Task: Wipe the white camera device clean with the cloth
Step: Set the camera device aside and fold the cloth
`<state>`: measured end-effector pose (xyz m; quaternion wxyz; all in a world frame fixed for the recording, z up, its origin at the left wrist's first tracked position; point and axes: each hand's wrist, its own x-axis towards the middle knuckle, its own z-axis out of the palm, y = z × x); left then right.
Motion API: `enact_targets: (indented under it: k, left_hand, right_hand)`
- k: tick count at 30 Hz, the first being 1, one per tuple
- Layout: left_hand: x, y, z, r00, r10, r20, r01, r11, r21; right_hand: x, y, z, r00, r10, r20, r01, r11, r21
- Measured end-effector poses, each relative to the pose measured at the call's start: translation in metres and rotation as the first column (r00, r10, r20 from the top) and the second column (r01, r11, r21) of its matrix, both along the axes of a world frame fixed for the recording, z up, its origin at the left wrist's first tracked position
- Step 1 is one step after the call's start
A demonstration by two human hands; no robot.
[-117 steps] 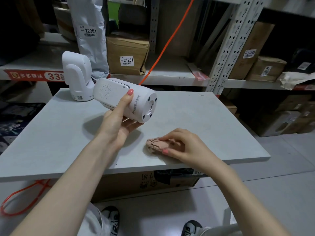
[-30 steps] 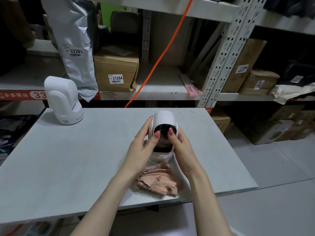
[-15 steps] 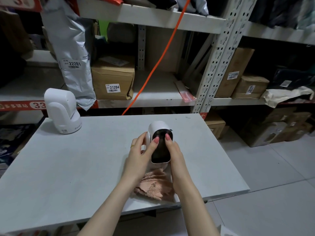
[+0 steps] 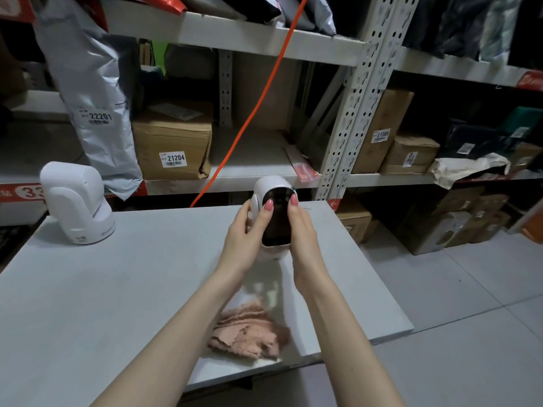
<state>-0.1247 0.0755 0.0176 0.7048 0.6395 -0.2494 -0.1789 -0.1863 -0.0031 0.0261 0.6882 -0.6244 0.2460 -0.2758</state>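
A white camera device (image 4: 276,218) with a glossy black front face is held up above the far part of the grey table (image 4: 88,289), its black face turned toward me. My left hand (image 4: 245,239) grips its left side and my right hand (image 4: 302,233) grips its right side, thumbs on the black face. The pink cloth (image 4: 248,333) lies crumpled on the table near the front edge, below my forearms, with neither hand touching it.
A second white camera device (image 4: 76,201) stands at the table's far left corner. Metal shelving behind holds cardboard boxes (image 4: 173,142), a grey parcel bag (image 4: 97,101) and an orange cable (image 4: 252,107). More boxes (image 4: 458,221) sit on the floor to the right.
Both hands have lifted the camera device up and away from the cloth, farther over the table. The cloth stays on the table near the front edge.
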Motion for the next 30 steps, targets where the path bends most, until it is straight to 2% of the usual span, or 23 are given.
enact_targets:
  k: [6,10,15,30]
  left_hand:
    - [0.034,-0.053,0.005,1.0,-0.022,-0.002,0.022,0.999,-0.027]
    - [0.057,-0.085,-0.004,0.999,-0.022,-0.026,0.023,0.999,0.028]
    - [0.075,-0.106,-0.014,0.996,-0.014,-0.085,0.018,0.998,0.053]
    - [0.097,-0.141,-0.029,0.991,-0.076,-0.109,0.086,0.992,0.088]
  right_hand:
    - [0.029,-0.048,0.005,1.0,-0.019,-0.019,0.02,0.998,0.053]
    - [0.048,-0.078,-0.003,0.998,-0.012,-0.059,0.016,0.998,0.061]
    - [0.069,-0.102,-0.004,0.994,-0.004,-0.106,0.011,0.998,0.065]
    - [0.091,-0.139,-0.027,0.986,-0.049,-0.157,0.062,0.995,0.074]
